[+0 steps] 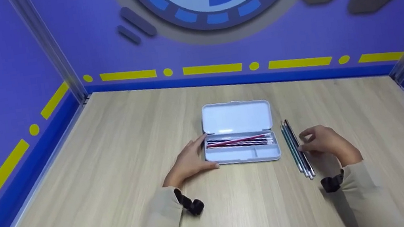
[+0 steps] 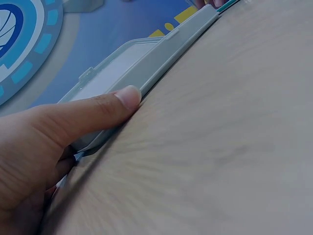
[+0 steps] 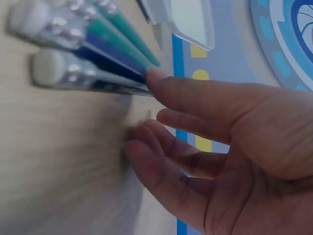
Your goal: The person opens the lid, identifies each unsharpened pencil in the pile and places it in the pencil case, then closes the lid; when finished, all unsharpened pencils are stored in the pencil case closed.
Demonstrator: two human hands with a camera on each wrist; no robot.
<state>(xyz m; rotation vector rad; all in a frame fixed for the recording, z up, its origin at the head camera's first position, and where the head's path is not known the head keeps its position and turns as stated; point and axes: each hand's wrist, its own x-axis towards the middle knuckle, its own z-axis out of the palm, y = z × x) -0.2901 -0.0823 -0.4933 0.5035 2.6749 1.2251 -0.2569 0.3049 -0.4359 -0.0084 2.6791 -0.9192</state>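
Observation:
A pale pencil case [image 1: 230, 155] lies with its lid raised towards the back wall. Red and dark pencils [image 1: 238, 142] with white erasers fill its rear compartment. My left hand [image 1: 188, 161] holds the left end of the case, thumb [image 2: 115, 107] along the front side and fingers at the rear corner. To the right of the case lie several green and dark pencils [image 1: 296, 151], side by side. My right hand [image 1: 326, 143] is at their right edge. In the right wrist view its thumb [image 3: 186, 95] touches a dark pencil, while the other fingers bend loosely, away from the pencils.
Everything lies on a wood-grain table [image 1: 248, 210]. A blue panel wall [image 1: 217, 53] with yellow marks stands behind it, with side walls at left and right. The front compartments of the case have a small divider [image 1: 256, 152].

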